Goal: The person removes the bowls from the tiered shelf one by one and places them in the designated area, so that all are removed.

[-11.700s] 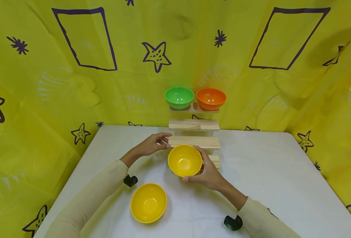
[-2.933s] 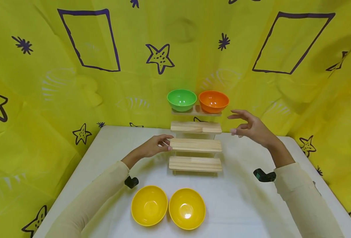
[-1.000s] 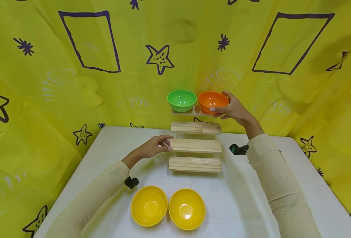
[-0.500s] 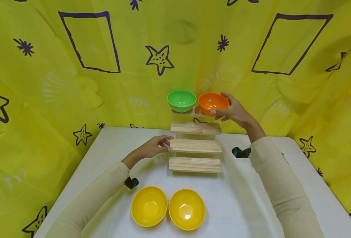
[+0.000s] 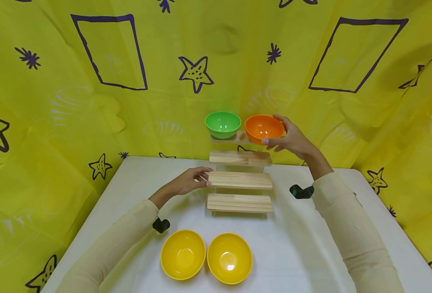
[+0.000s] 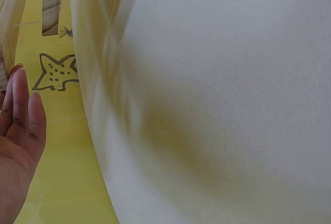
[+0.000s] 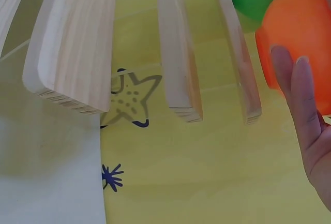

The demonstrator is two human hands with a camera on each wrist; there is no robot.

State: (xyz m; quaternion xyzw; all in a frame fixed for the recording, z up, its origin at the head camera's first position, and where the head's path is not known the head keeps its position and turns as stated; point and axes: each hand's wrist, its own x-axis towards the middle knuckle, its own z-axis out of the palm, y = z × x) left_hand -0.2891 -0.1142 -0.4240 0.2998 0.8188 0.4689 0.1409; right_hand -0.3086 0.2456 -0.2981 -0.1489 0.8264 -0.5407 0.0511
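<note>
the right hand (image 5: 292, 138) grips the orange bowl (image 5: 264, 127) from its right side, thumb over the far rim and fingers curled under the near wall. the bowl is at the right end of the top step of the wooden stepped shelf (image 5: 240, 180), tipped a little toward the camera; whether its base touches the wood cannot be told. in the right wrist view the fingers (image 7: 305, 105) lie along the orange wall, with the shelf boards running off to the left.

the left hand (image 5: 188, 181) rests against the left end of the shelf's third step, fingers nearly straight and relaxed, their tips touching the board edge. it holds nothing. the left wrist view shows only the straight fingers (image 6: 20, 120) at the edge of the frame beside a blurred stretch of the white table.

just left of the orange bowl, on the same top step, stands a green bowl (image 5: 222, 124), upright and close to the orange one. the two middle steps and the lowest step carry nothing.

near the front of the white table (image 5: 311, 244), two yellow bowls sit side by side, rims touching or nearly so: the left yellow bowl (image 5: 183, 254) and the right yellow bowl (image 5: 229, 258), both upright, well apart from both hands. cream sleeves (image 5: 351, 236) cover both forearms, and a small black camera mount (image 5: 301, 191) shows at each wrist. a yellow cloth backdrop (image 5: 91, 101) with dark stars and rectangles hangs behind and at both sides.
</note>
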